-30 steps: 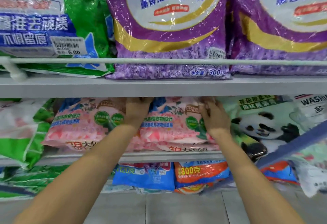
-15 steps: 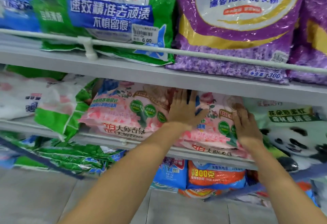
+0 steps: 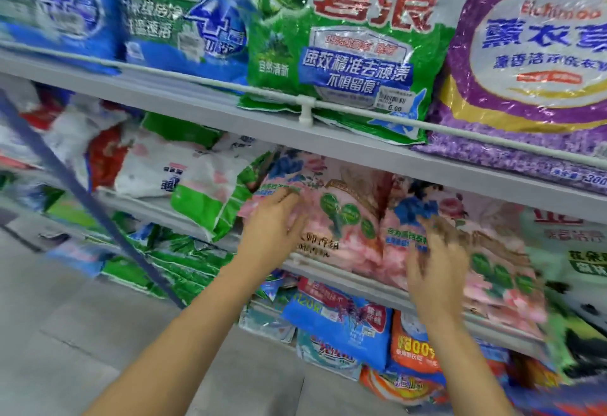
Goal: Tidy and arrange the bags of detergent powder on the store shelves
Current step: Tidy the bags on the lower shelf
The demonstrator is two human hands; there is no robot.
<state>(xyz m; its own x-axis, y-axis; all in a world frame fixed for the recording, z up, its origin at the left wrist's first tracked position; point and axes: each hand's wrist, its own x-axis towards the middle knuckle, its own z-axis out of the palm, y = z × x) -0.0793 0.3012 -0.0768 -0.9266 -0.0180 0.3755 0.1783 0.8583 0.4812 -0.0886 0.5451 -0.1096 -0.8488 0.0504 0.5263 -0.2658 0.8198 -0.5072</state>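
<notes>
Hands first, from the head view: my left hand (image 3: pixel 274 223) lies on the left pink bag (image 3: pixel 341 215) at its nine o'clock edge, fingers (image 3: pixel 285 193) pressed together and bent against the plastic; whether they actually grip the edge I cannot tell. My right hand (image 3: pixel 437 262) is smeared by blur, fingers spread wide and flat over the right pink bag (image 3: pixel 499 251), which touches the first at its three o'clock side. Both pink bags lean on the middle shelf (image 3: pixel 315 262), behind its front rail. At nine o'clock from them slumps a green-and-white bag (image 3: pixel 213 198); at three o'clock, a pale bag with a panda (image 3: pixel 578 261). At twelve o'clock, on the upper shelf (image 3: pixel 361 149), stand blue bags (image 3: pixel 184 21), a green Ariel bag (image 3: pixel 345 37) and a purple bag (image 3: pixel 532 54). At six o'clock, lower down, lie a blue bag (image 3: pixel 338 317) and an orange bag (image 3: pixel 414 350).
</notes>
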